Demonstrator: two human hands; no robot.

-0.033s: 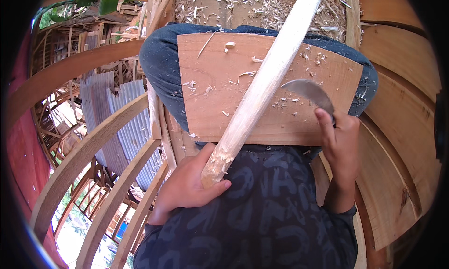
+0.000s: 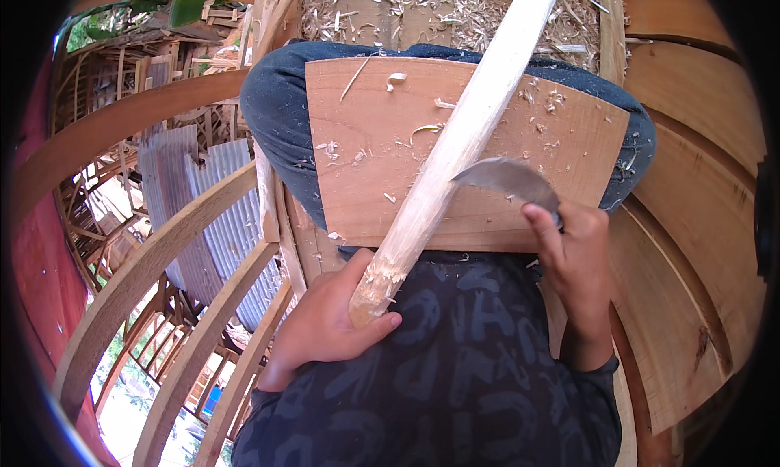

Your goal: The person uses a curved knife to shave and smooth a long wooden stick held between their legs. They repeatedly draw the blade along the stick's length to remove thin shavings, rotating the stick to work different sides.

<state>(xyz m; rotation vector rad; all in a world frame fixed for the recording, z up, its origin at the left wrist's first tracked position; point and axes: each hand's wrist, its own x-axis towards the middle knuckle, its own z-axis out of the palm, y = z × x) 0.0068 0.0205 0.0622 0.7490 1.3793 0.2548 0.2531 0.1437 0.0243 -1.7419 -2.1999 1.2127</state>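
The top edge crops my stick (image 2: 453, 150). My right grip (image 2: 581, 244) hides the handle of the knife (image 2: 512, 177); the stick hides fingers of my left grip (image 2: 329, 313). A blue thing (image 2: 212, 399) is too small to tell.

Left hand (image 2: 325, 317) clenched low, thumb (image 2: 379, 327) pointing right; right hand (image 2: 581, 252) clenched farther forward, thumb (image 2: 542, 225) extended; knees (image 2: 276, 114) spread wide.

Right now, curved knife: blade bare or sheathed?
Bare: the curved knife shows its metal blade uncovered from tip to right hand.
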